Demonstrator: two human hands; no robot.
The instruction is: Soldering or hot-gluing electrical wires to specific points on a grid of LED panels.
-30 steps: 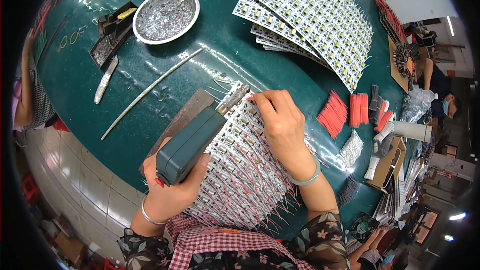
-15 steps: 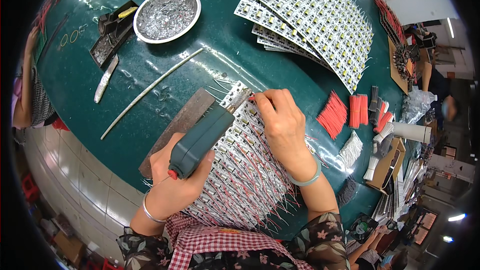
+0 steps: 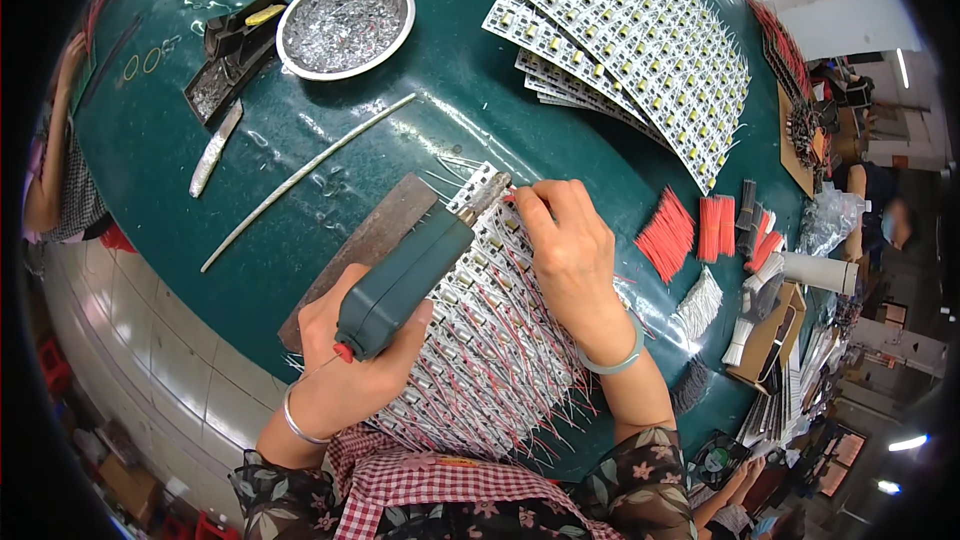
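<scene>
A dark green soldering gun (image 3: pixel 402 285) is gripped in my left hand (image 3: pixel 350 365). Its metal tip reaches the far end of a white circuit board panel (image 3: pixel 480 340), which has many small parts and red and white wires fanned across it. Close to that tip, my right hand (image 3: pixel 572 250) has thumb and forefinger pinched on a red wire (image 3: pixel 511 196), most of it hidden by the fingers. Beneath the gun, a flat brown bar (image 3: pixel 365 250) lies along the panel's left side.
A metal bowl (image 3: pixel 408 28) of silvery scraps, a dark tray (image 3: pixel 215 90) and a long pale rod (image 3: pixel 300 185) lie far left. Stacked white panels (image 3: pixel 620 50) stand far right. Bundles of red wires (image 3: pixel 665 233) and white wires (image 3: pixel 700 302) lie on the right. Other people sit around the table.
The view has shifted slightly. Both hands keep their hold, and the gun's tip stays by the red wire at the panel's far end.
</scene>
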